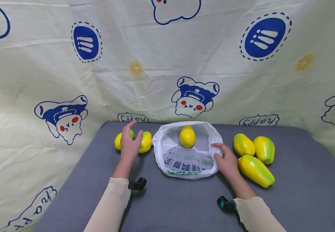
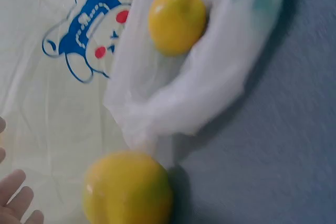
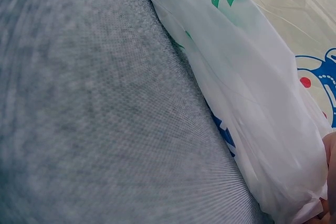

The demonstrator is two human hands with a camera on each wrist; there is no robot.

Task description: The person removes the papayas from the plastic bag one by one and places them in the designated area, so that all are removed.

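A white plastic bag (image 1: 160, 158) with green and dark print lies on the table, its mouth held wide. Inside it sits one yellow fruit (image 1: 187, 136), like a papaya, also seen in the left wrist view. My right hand (image 1: 226, 161) pinches the bag's right rim; in the right wrist view the fingertips at the edge are partly cut off. Left of the bag, my left hand (image 1: 130, 143) hovers with fingers spread and thumb apart, over two yellow-green papayas, one on the left (image 1: 117, 141) and one on the right (image 1: 146, 142). It partly hides both and grips nothing.
To the right of the bag, beside my right forearm, lie two rounded papayas (image 1: 244, 145) (image 1: 264, 150) and a longer one (image 1: 256, 171). A printed cloth (image 1: 155, 90) hangs behind the dark grey table (image 1: 179, 206).
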